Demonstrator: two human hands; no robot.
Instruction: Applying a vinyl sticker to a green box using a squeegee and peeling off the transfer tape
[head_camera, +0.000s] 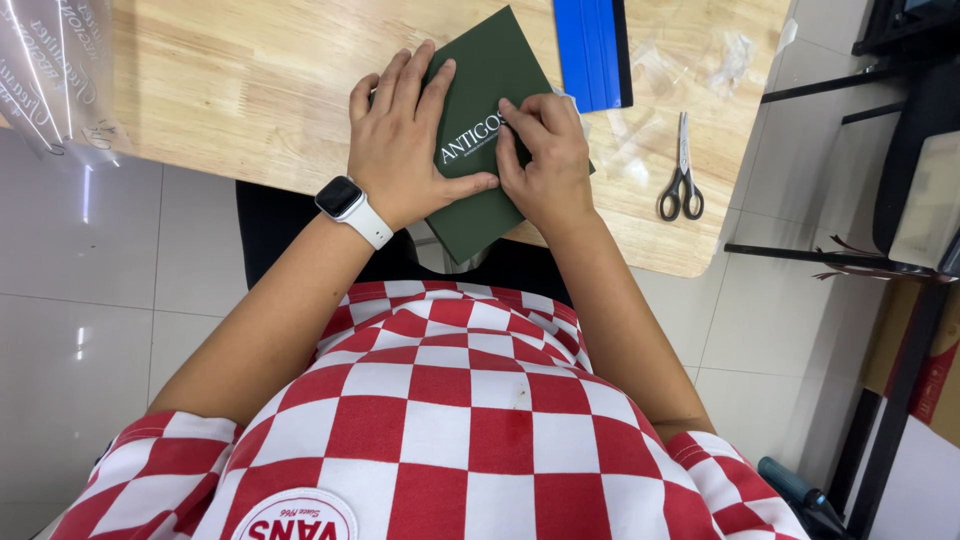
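Observation:
A dark green book (489, 75) with white lettering on its cover lies tilted on the wooden table (250, 90), its near corner hanging over the front edge. My left hand (405, 140), with a white watch on the wrist, lies flat on the book's left half, fingers spread. My right hand (545, 160) presses on the cover's right side, its fingertips bent down near the lettering. Neither hand lifts the book.
A blue squeegee-like tool (592, 50) lies just beyond the book. Grey-handled scissors (681, 170) rest at the table's right. Crumpled clear film (700, 60) lies at the far right, a clear printed sheet (55, 70) at the left edge. Black furniture stands right.

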